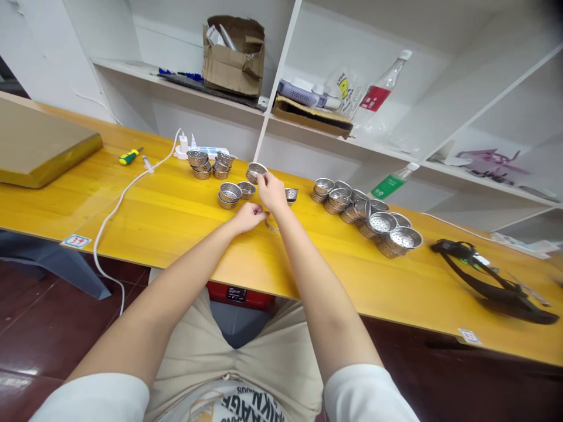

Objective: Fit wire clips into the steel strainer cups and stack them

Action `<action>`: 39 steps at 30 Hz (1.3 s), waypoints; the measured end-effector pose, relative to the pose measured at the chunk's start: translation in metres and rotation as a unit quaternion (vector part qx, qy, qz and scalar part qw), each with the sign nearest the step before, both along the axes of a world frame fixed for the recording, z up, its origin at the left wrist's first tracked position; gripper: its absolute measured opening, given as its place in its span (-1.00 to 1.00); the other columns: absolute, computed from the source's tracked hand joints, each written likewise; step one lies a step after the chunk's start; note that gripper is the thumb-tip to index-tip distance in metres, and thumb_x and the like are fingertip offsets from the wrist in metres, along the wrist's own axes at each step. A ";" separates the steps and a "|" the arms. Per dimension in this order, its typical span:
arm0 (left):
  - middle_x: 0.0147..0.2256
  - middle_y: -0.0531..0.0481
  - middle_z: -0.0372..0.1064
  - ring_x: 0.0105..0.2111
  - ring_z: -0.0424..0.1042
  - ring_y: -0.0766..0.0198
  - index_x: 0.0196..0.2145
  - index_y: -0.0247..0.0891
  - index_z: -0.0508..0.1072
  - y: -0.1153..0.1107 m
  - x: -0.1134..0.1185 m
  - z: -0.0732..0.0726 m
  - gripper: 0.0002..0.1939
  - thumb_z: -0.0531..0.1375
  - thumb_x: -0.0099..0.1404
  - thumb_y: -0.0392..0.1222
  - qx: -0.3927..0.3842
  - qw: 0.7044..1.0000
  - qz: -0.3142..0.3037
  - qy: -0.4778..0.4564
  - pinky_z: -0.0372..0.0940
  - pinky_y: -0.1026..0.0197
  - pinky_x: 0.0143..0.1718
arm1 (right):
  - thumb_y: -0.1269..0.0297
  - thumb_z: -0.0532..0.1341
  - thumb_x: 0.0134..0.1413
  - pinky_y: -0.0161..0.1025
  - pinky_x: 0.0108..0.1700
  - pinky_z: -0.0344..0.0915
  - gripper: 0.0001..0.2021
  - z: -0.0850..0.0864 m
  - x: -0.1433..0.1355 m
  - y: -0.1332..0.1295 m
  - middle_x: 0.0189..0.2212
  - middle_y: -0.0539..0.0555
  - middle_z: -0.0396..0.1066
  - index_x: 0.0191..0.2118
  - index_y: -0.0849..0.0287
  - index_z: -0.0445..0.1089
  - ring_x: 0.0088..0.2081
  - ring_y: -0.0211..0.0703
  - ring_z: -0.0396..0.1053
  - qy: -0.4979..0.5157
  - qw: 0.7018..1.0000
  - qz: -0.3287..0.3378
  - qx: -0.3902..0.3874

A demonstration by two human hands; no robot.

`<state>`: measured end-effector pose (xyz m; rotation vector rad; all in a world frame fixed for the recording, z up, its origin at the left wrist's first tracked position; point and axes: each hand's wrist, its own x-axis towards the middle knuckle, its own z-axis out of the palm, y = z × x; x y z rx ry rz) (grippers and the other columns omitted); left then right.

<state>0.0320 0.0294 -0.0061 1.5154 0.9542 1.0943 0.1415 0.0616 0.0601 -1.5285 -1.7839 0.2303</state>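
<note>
My right hand [271,190] is closed on the rim of a small perforated metal cup [255,172], which is tilted above the yellow table. My left hand [250,218] is closer to me, its fingers pinched at the edge of another perforated metal cup [271,226]. My right forearm covers much of that cup. Just left of my hands are a stacked pair of cups [229,194] and a cup [247,189] beside it. One more cup [291,194] shows partly behind my right wrist.
Stacked cups stand at the back left [202,164], and a long double row [382,224] runs to the right. A screwdriver [129,156], white cable [127,193] and power strip [211,152] lie left. A green-labelled bottle [391,183] and black headset strap [484,287] are right.
</note>
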 end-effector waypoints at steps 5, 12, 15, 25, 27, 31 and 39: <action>-0.48 -0.05 0.47 -0.66 0.33 0.27 -0.27 -0.23 0.42 -0.004 -0.006 0.016 -0.51 0.15 0.37 0.30 -0.180 0.967 -0.028 -0.178 0.18 0.25 -0.61 | -0.05 0.03 0.40 -0.27 -0.31 0.31 -0.60 -0.011 0.030 -0.038 -0.47 0.01 0.42 -0.39 0.09 0.32 -0.46 -0.18 0.37 0.169 0.983 0.073 0.004; -0.52 -0.07 0.44 -0.66 0.36 0.25 -0.31 -0.28 0.47 -0.009 -0.008 0.025 -0.31 0.08 0.35 0.49 -0.224 0.941 -0.053 -0.248 0.10 0.27 -0.68 | -0.01 0.19 0.23 -0.28 -0.38 0.23 -0.71 -0.047 0.043 -0.063 -0.56 -0.08 0.31 -0.25 0.10 0.46 -0.51 -0.21 0.26 0.144 0.975 0.160 -0.057; -0.53 -0.02 0.41 -0.69 0.30 0.30 -0.33 -0.26 0.44 -0.008 -0.007 0.023 -0.33 0.14 0.31 0.49 -0.209 0.944 -0.009 -0.255 0.03 0.29 -0.71 | 0.01 0.16 0.28 -0.26 -0.35 0.24 -0.63 -0.042 0.055 -0.063 -0.50 -0.09 0.34 0.07 0.08 0.41 -0.49 -0.20 0.27 0.153 0.981 0.122 -0.019; -0.56 -0.01 0.39 -0.68 0.32 0.27 -0.31 -0.24 0.41 -0.007 -0.007 0.023 -0.32 0.18 0.23 0.53 -0.216 0.948 0.013 -0.233 0.06 0.26 -0.70 | 0.30 0.37 0.06 -0.30 -0.28 0.22 -0.93 -0.030 0.082 -0.069 -0.35 0.05 0.56 -0.32 0.16 0.56 -0.34 -0.19 0.40 -0.119 0.973 0.064 -0.189; -0.55 -0.01 0.40 -0.68 0.33 0.26 -0.29 -0.24 0.42 -0.006 -0.007 0.023 -0.32 0.19 0.23 0.53 -0.219 0.947 0.016 -0.235 0.07 0.26 -0.70 | 0.30 0.37 0.05 -0.31 -0.30 0.22 -0.92 -0.030 0.078 -0.071 -0.36 0.04 0.58 -0.33 0.17 0.57 -0.35 -0.20 0.41 -0.129 0.967 0.073 -0.207; -0.54 -0.02 0.41 -0.68 0.33 0.26 -0.28 -0.24 0.42 -0.004 -0.007 0.023 -0.31 0.18 0.22 0.54 -0.223 0.946 0.021 -0.232 0.08 0.26 -0.69 | 0.34 0.34 0.04 -0.32 -0.29 0.23 -0.93 -0.029 0.077 -0.072 -0.36 0.04 0.59 -0.32 0.18 0.57 -0.35 -0.22 0.41 -0.127 0.969 0.081 -0.194; -0.59 0.00 0.36 -0.69 0.31 0.26 -0.34 -0.22 0.38 -0.002 -0.007 0.020 -0.32 0.17 0.22 0.54 -0.223 0.946 0.014 -0.234 0.05 0.26 -0.71 | 0.39 0.31 0.04 -0.33 -0.28 0.24 -0.92 -0.028 0.079 -0.072 -0.37 0.04 0.58 -0.32 0.20 0.58 -0.36 -0.23 0.42 -0.119 0.969 0.085 -0.200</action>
